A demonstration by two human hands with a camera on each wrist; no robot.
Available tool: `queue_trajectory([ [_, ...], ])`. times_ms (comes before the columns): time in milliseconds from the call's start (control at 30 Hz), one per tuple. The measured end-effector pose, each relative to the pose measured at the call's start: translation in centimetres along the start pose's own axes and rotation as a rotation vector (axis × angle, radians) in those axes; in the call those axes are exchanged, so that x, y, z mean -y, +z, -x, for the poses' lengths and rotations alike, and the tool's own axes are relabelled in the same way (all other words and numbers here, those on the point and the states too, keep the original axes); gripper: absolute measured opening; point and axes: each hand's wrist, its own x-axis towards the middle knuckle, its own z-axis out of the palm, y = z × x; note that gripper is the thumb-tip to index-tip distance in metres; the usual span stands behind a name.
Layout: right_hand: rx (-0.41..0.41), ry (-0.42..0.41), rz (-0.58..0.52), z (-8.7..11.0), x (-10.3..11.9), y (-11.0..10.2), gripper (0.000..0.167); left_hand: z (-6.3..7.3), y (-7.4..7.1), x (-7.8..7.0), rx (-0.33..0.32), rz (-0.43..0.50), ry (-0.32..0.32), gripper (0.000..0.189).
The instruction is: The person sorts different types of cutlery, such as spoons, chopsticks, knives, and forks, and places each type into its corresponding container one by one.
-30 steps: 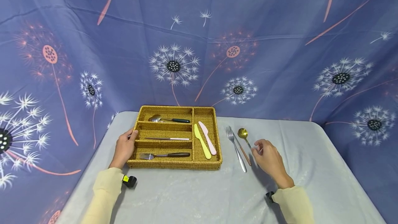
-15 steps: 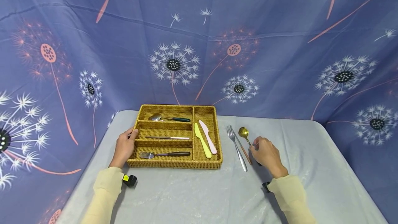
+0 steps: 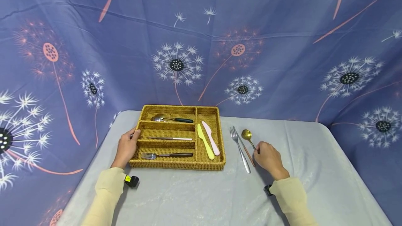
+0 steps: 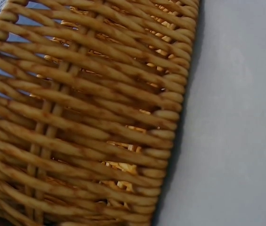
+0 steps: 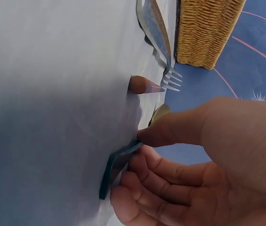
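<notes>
At the left, my left hand (image 3: pixel 125 149) grips the side wall of a woven cutlery tray (image 3: pixel 176 165), its thumb over the rim. The left wrist view is filled by the weave of the tray's wall (image 4: pixel 90 108). My right hand (image 3: pixel 269 160) pinches the handle of a gold spoon (image 3: pixel 246 134) between thumb and fingers. Seen from the right wrist, that dark green handle (image 5: pixel 116 167) slants down, its end close to the cloth. Left of the spoon lie a silver fork (image 3: pixel 240 151) and a thin stick with a brown end (image 3: pixel 249 156), probably a chopstick.
Inside the tray are a dark-handled spoon (image 3: pixel 183 120), a thin silver-ended stick (image 3: pixel 176 138), a black-handled fork (image 3: pixel 180 155), a yellow knife (image 3: pixel 205 143) and a pink knife (image 3: pixel 211 138), divided among compartments. A patterned blue cloth (image 3: pixel 282 44) hangs behind the table.
My right hand has moved slightly in toward the spoon, and its fingers have closed on the handle. The left hand keeps its place on the tray.
</notes>
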Motion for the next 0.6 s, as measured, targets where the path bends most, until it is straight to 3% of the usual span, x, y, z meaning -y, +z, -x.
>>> queue_trajectory([
  [600,-0.007,0.036,-0.043,2.6,-0.9,-1.1,0.008,-0.1,0.0,0.1,0.018,0.017,-0.023,0.063],
])
